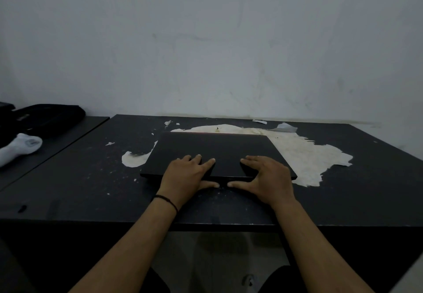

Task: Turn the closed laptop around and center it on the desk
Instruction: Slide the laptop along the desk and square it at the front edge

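Note:
A closed black laptop (215, 148) lies flat near the middle of the dark desk (68, 185), its long edges parallel to the desk's front. My left hand (186, 173) grips the laptop's near edge, fingers spread on the lid and thumb against the front side. My right hand (266, 174) holds the same near edge just to the right, fingers on the lid and thumb along the front. The two thumbs almost meet at the edge's middle. A black band circles my left wrist.
The desk's surface is peeled to a pale patch (309, 155) behind and right of the laptop. A second dark table at left carries a white sock (19, 147) and a black bag (45, 118). A grey wall stands right behind the desk.

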The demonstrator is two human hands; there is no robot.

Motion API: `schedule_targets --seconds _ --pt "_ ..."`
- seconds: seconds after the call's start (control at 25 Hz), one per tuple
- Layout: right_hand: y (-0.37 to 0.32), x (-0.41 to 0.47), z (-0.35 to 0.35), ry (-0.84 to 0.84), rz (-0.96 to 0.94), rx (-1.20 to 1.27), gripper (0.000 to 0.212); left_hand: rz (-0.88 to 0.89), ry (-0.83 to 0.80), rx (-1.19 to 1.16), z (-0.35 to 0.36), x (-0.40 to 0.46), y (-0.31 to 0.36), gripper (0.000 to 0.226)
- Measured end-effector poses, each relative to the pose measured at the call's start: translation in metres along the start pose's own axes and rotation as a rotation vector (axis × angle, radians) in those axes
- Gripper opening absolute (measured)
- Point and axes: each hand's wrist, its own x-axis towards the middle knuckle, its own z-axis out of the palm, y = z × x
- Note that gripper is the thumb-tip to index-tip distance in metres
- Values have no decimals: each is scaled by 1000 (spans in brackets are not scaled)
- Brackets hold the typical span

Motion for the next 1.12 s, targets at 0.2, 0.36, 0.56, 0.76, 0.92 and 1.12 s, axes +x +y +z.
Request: schedule_targets --seconds 0.2,0.36,0.56,0.76,0.92,1.12 --pt "-2 -1 -4 5 31 46 93 -6 34 -62 -2 -1 0 91" --pt "2 2 -3 -61 78 78 97 -113 102 -232 -1 -5 -3 84" --pt "2 2 -1 -18 182 197 86 -276 253 -428 1 -13 -4 70" --pt "7 -5 3 -101 625 -11 104 -792 106 -363 4 -19 -13 58" --pt "19 -10 -6 -96 690 160 119 -916 -41 -433 0 -22 -15 77" --pt "27 -16 -13 -6 646 464 92 -714 -126 -579 -3 -46 -40 107"
